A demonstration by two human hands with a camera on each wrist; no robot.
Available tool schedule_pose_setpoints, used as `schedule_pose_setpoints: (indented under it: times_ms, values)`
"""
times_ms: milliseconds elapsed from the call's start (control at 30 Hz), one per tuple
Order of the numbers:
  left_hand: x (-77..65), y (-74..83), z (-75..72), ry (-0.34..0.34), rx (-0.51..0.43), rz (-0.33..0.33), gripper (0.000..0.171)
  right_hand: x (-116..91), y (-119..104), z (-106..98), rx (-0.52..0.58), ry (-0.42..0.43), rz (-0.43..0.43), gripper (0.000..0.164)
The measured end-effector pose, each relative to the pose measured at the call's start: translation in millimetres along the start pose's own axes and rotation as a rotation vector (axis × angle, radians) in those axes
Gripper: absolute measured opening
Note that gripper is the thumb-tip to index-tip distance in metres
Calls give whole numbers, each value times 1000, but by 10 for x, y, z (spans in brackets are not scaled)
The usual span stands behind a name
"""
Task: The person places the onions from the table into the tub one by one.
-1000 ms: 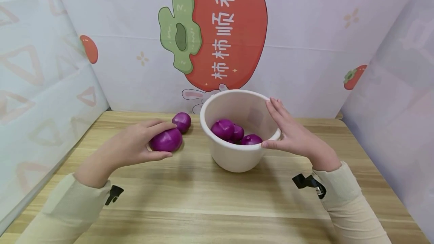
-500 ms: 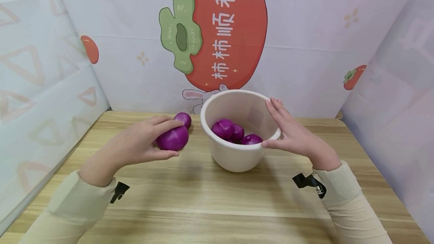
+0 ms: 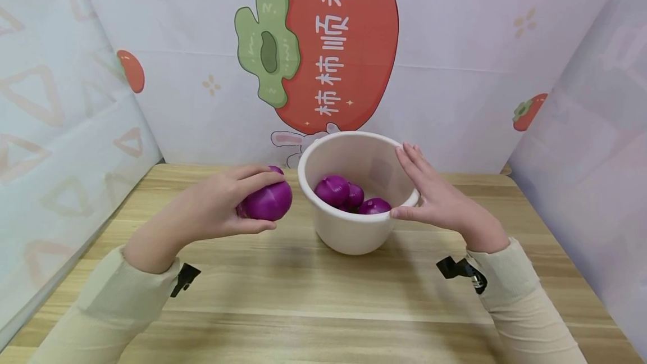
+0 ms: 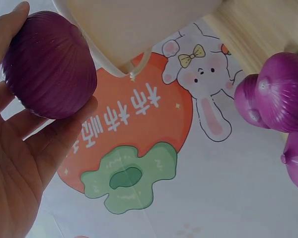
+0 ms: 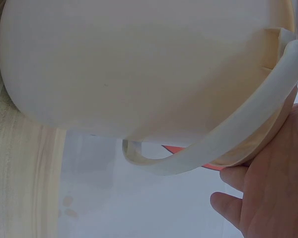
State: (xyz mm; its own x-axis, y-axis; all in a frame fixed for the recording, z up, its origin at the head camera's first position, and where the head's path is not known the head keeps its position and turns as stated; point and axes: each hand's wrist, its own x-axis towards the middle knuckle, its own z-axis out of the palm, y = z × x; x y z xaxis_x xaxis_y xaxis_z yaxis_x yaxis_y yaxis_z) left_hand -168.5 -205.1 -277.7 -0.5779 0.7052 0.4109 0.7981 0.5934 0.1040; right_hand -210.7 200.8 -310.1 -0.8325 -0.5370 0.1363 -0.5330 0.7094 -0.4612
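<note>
My left hand (image 3: 212,201) holds a purple onion (image 3: 269,201) between thumb and fingers, left of a white bucket (image 3: 349,236). In the left wrist view the held onion (image 4: 52,67) fills the grasp, with the bucket (image 4: 139,20) beyond it. My right hand (image 3: 445,201) rests on the bucket's right rim, fingers straight and thumb spread toward the front. In the right wrist view the bucket's handle (image 5: 228,126) hangs along its side, close to the fingers. Several purple onions (image 3: 332,191) lie inside the bucket.
Another onion (image 3: 276,169) shows behind the left hand, mostly hidden. The left wrist view has several loose onions (image 4: 283,91) close together. A printed cloth (image 3: 455,100) stands behind the wooden table (image 3: 313,296), with cloth walls at both sides.
My left hand has moved right toward the bucket and slightly up with its onion, covering more of the onion behind. The right hand has stayed at the rim.
</note>
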Motion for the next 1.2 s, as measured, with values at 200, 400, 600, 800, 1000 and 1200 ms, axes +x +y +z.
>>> schedule_pose_setpoints:
  times_ms: [200, 400, 600, 800, 1000, 1200]
  values:
    - [117, 45, -39, 24, -13, 37, 65, 2, -5, -5, -3, -1, 0, 115]
    - [229, 89, -45, 26, -13, 42, 66, -1, -16, -5, -1, -2, -4, 116]
    - [359, 109, -22, 43, -28, 77, 65, -7, -23, -13, -3, -8, 3, 115]
    - [481, 126, 17, 45, -45, 80, 65, 0, -20, -7, -3, -5, 6, 116]
    - [572, 137, 45, 65, -72, 107, 65, -3, -20, 1, -6, -3, 8, 116]
    - [645, 156, 105, 60, -76, 110, 65, -6, -13, 2, -4, -1, 4, 116]
